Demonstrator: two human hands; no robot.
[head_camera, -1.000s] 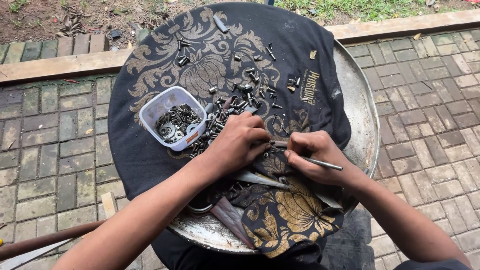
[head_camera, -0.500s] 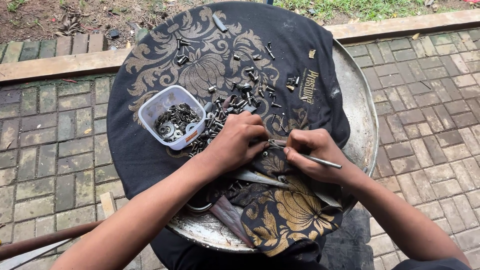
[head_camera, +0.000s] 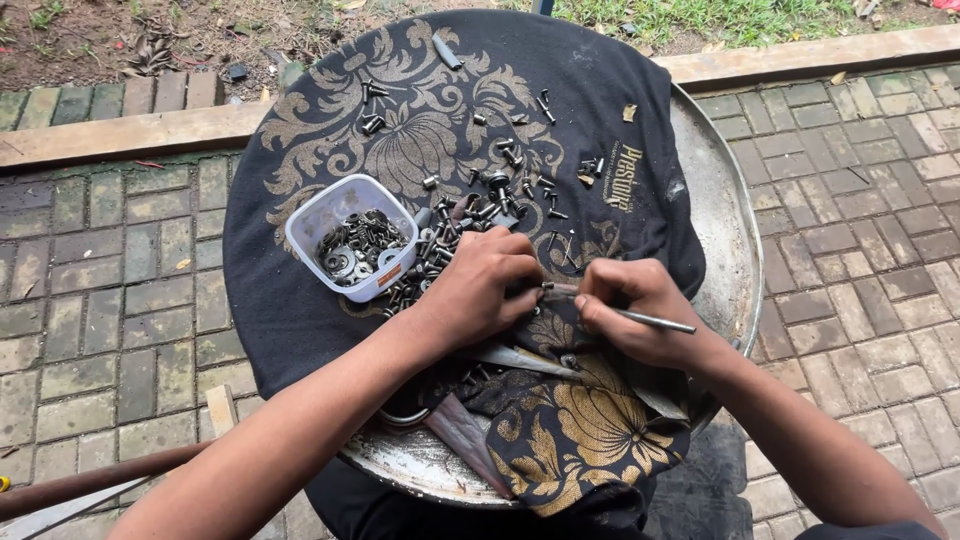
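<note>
A thin metal rod (head_camera: 655, 320) runs between both hands, its free end sticking out to the right. My right hand (head_camera: 635, 305) is closed around the rod. My left hand (head_camera: 490, 285) pinches the rod's other end, fingers curled over it. Both hands hover over a black cloth with gold floral print (head_camera: 400, 150) spread on a round metal tray (head_camera: 715, 220). Several loose bolts and screws (head_camera: 500, 195) lie scattered on the cloth just beyond my hands. A small clear plastic tub (head_camera: 350, 240) holding washers and nuts stands left of my left hand.
Flat metal blades (head_camera: 520, 358) and a dark reddish piece (head_camera: 460, 430) lie under my forearms near the tray's front rim. Brick paving (head_camera: 90, 300) surrounds the tray. A wooden border (head_camera: 130, 135) and soil lie beyond. A brown pole (head_camera: 90, 480) crosses the lower left.
My hands stay close together on the rod, with only slight shifts of the fingers. Nothing else has moved.
</note>
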